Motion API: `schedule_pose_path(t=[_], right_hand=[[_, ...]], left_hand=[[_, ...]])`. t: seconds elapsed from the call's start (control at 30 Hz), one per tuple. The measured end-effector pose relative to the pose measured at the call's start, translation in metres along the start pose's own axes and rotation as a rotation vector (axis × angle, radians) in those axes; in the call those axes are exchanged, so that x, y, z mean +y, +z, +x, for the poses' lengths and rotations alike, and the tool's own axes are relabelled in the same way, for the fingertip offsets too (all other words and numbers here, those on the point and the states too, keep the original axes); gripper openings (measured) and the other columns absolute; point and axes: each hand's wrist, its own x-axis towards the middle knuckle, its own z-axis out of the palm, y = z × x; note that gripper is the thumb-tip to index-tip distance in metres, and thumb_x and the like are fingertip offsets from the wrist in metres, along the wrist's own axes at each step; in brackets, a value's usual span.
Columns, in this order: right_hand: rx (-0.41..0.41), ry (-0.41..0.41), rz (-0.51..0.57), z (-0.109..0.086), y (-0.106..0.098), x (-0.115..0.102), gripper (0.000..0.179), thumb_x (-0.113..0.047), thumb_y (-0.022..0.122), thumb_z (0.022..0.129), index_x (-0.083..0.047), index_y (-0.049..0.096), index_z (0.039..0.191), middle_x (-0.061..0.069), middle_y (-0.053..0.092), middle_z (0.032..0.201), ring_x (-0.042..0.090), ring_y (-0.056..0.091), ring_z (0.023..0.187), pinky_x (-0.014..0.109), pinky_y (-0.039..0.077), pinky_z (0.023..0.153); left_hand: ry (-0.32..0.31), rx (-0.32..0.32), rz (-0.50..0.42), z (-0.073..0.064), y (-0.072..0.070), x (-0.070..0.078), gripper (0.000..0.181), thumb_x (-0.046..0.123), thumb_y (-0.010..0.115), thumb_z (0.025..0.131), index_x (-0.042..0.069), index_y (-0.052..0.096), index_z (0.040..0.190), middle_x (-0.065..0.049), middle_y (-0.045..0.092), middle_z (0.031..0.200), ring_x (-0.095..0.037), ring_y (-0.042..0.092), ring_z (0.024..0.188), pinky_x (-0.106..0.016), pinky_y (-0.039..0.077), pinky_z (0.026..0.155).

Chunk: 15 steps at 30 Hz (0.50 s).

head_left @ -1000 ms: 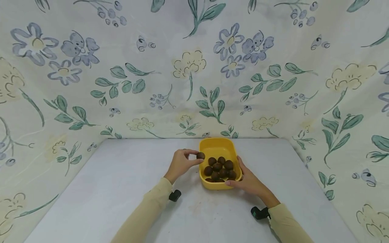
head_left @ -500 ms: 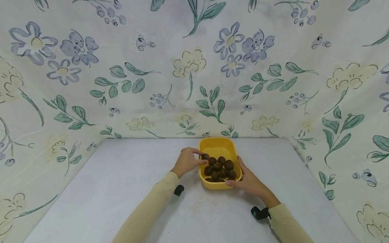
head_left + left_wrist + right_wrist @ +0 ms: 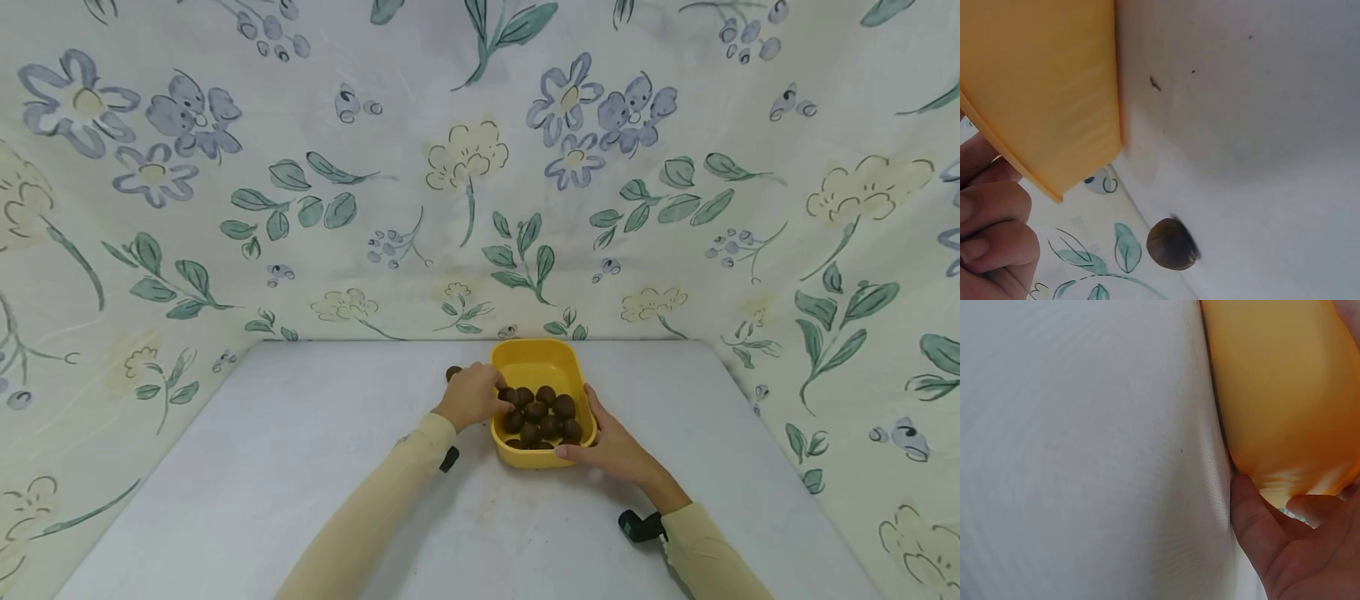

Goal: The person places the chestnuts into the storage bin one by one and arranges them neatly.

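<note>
A yellow plastic container (image 3: 536, 354) stands near the back of the table with several round brown nuts (image 3: 551, 427) in its near half. My left hand (image 3: 472, 396) reaches over its left rim and pinches a brown nut (image 3: 509, 395) just above the others. In the left wrist view its curled fingers (image 3: 1004, 244) show beside the rim, and the held nut is hidden. My right hand (image 3: 611, 446) grips the near right corner, thumb at the front rim and fingers along the right side. Another nut (image 3: 453, 373) lies on the table behind the left hand.
The white table (image 3: 337, 400) ends at a floral cloth (image 3: 468, 208) hung behind it. A few dark specks lie on the tabletop beside the container. Black wrist cameras (image 3: 640, 527) sit under both sleeves.
My left hand has moved right and carried the pinched nut from outside the left rim to over the pile. The loose nut behind it has come into view. The right hand stays put.
</note>
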Motion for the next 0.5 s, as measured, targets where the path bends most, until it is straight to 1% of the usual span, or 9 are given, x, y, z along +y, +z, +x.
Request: schedule_pose_path(t=[0.13,0.23,0.33,0.5], right_hand=[[0.0,-0.009,0.008,0.001,0.001,0.001,0.128,-0.056,0.083,0.079,-0.019,-0.001,0.168,0.012,0.013,0.175,0.04,0.024,0.159,0.061,0.031,0.122],[-0.006,-0.01,0.023,0.001,0.002,0.001,0.128,-0.056,0.084,0.079,-0.019,-0.001,0.168,0.012,0.013,0.175,0.04,0.023,0.159,0.062,0.029,0.122],[-0.013,-0.006,0.023,0.001,0.002,0.001,0.128,-0.057,0.084,0.079,-0.02,-0.001,0.168,0.012,0.012,0.175,0.04,0.022,0.159,0.063,0.028,0.123],[-0.007,-0.003,0.009,0.0,0.0,0.001,0.127,-0.056,0.083,0.079,-0.022,-0.001,0.168,0.011,0.012,0.175,0.04,0.022,0.16,0.063,0.028,0.123]], left_hand=[[0.009,-0.019,0.054,0.004,-0.003,0.003,0.02,0.03,0.086,0.085,0.012,0.079,0.088,0.003,0.069,0.078,-0.015,0.058,0.074,-0.029,0.052,0.067],[0.012,-0.022,0.08,0.006,-0.002,0.003,0.019,0.028,0.087,0.084,0.012,0.076,0.081,0.003,0.065,0.074,-0.014,0.056,0.07,-0.027,0.048,0.062],[0.013,-0.027,0.09,0.009,-0.001,0.004,0.019,0.027,0.087,0.083,0.012,0.076,0.079,0.003,0.065,0.074,-0.014,0.056,0.069,-0.027,0.049,0.061],[0.027,-0.055,0.084,0.013,-0.002,0.006,0.019,0.026,0.089,0.082,0.01,0.078,0.085,0.002,0.069,0.077,-0.014,0.059,0.069,-0.028,0.053,0.064]])
